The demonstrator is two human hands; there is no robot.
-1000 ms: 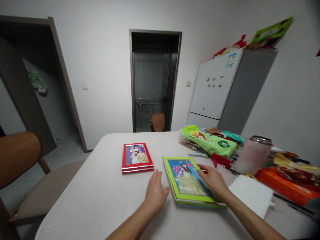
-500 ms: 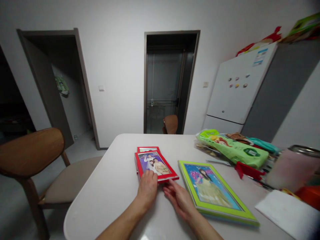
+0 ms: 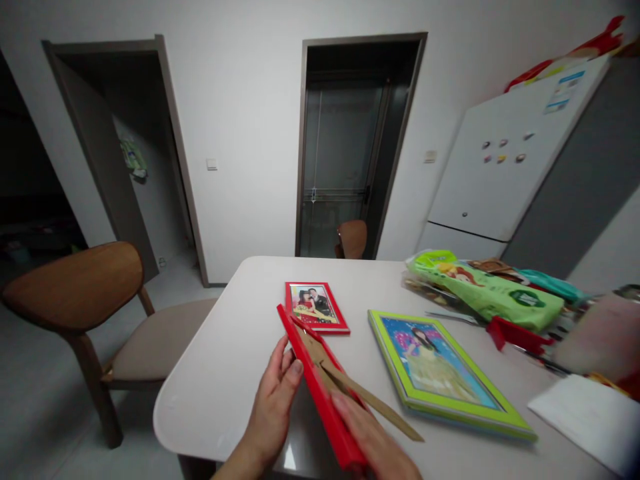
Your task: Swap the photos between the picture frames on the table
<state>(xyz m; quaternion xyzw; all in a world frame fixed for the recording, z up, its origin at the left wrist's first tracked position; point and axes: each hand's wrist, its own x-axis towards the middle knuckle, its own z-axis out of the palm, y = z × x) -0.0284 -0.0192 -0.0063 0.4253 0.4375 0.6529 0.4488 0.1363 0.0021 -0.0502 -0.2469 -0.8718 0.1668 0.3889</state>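
Observation:
A red picture frame (image 3: pixel 311 379) is tilted up on its side above the table, its brown backing and long brown stand strip (image 3: pixel 377 399) facing right. My left hand (image 3: pixel 275 400) grips its left side, thumb near the edge. My right hand (image 3: pixel 367 433), slightly blurred, closes around the near end of the same frame. Beyond it, a second red picture frame (image 3: pixel 318 308) with a photo of two people lies flat. To the right, a larger lime-green picture frame (image 3: pixel 443 367) lies face up, showing a figure in a pale yellow dress.
The white table (image 3: pixel 215 387) has a rounded left corner. At right are a green packet (image 3: pixel 500 290), a red plastic piece (image 3: pixel 517 337), a pinkish jar (image 3: pixel 595 333) and white paper (image 3: pixel 590 417). A wooden chair (image 3: pixel 80 287) stands at left, a fridge (image 3: pixel 500 160) behind.
The upper red picture frame has been lifted off the lower one and turned on its side, exposing its back. Both hands now hold it. The view has shifted slightly.

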